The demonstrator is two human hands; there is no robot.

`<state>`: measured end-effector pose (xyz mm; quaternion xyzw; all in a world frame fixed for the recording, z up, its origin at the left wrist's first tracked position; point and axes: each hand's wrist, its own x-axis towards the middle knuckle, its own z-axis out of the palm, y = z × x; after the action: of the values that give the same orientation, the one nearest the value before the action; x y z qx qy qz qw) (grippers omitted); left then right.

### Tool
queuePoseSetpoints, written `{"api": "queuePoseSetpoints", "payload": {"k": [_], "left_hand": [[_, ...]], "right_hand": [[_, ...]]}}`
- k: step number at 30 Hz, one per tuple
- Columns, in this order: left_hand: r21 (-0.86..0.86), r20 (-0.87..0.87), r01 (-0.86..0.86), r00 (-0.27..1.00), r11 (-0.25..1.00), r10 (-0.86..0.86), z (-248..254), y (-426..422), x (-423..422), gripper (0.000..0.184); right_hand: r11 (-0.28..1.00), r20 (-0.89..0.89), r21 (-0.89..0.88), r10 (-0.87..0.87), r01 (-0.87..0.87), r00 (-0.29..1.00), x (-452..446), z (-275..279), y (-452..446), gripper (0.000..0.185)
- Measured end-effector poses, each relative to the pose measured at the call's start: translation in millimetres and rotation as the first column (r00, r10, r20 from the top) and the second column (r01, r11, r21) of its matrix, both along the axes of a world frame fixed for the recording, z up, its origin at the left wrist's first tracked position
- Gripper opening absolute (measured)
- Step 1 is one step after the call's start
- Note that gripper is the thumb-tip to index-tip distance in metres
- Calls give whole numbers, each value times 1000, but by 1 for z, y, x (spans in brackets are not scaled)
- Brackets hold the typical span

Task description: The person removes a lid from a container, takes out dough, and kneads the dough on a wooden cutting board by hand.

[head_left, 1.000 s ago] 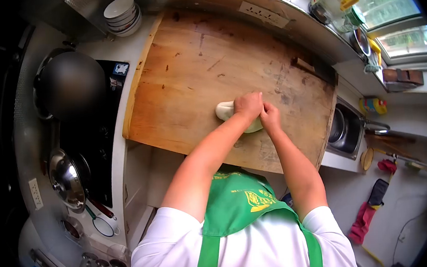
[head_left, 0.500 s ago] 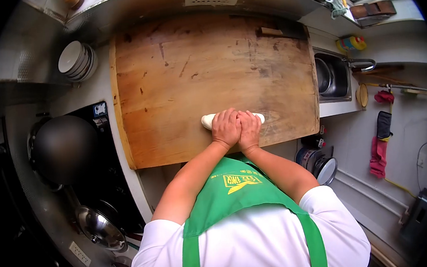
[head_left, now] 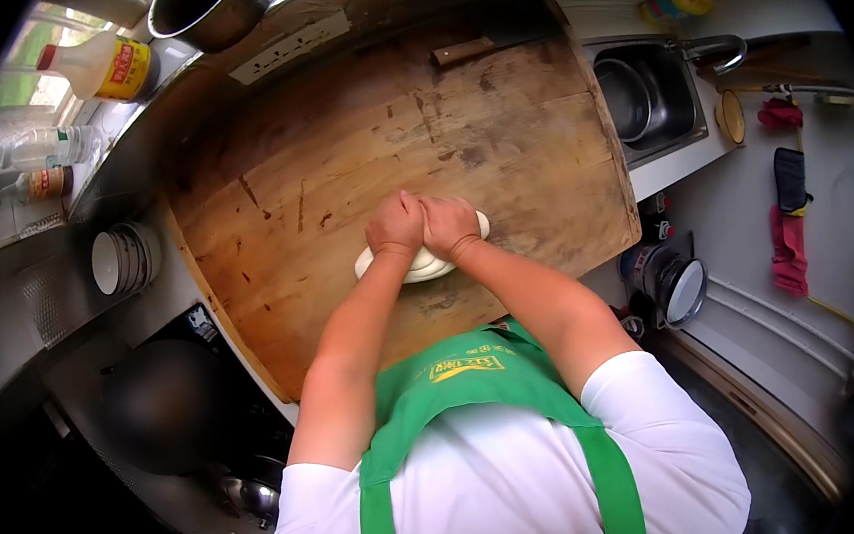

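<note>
Pressing left hand and right hand side by side onto dough, fingers curled, grip too hidden to tell, on wooden board, knife near far edge

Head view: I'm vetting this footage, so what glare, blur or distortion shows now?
Head view: the window, upper left, is brightest; curved black borders in the head view suggest strong wide-lens distortion; the wok, lower left in the head view, is dark and blurred; the dough, central in the head view, looks sharper.

Illegible yellow lettering on apron
</note>
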<state>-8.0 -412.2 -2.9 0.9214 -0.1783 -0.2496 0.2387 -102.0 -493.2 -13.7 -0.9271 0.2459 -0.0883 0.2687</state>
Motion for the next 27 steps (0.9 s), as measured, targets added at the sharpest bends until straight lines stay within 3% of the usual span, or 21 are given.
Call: {"api": "queuePoseSetpoints", "payload": {"k": [3,6,10,13,15,17,19,21,24,27], "left_hand": [[9,44,-35,998,999,35,-9,-3,3,42],[57,69,-62,996,996,58,-22,-2,7,46],[59,110,-134,986,989,127,-11,2,-6,48],[94,99,-223,972,970,214,7,15,-28,45],[133,92,-273,961,953,262,18,18,-49,41],[38,339,-159,931,987,137,16,34,-86,33],[-152,494,-117,851,981,178,11,51,-123,27],[-149,554,-101,815,984,168,7,62,-152,25],[-129,615,-109,771,986,166,-2,65,-179,24],[-109,621,-137,764,985,175,-10,61,-177,24]], "right_hand": [[997,21,79,-26,24,999,6,2,-7,27],[988,-106,150,-13,29,994,6,2,-6,34],[970,-25,243,-2,8,1000,-2,11,-8,36],[977,52,187,90,-98,995,-19,17,0,31],[958,-8,214,195,-189,981,-36,25,5,24],[960,87,177,206,-219,975,-63,31,15,23],[961,177,144,210,-237,961,-90,28,25,24],[951,253,0,299,-309,920,-117,19,31,26],[899,341,-70,428,-432,837,-132,16,20,26],[845,308,-71,525,-531,794,-124,9,7,27]]}}
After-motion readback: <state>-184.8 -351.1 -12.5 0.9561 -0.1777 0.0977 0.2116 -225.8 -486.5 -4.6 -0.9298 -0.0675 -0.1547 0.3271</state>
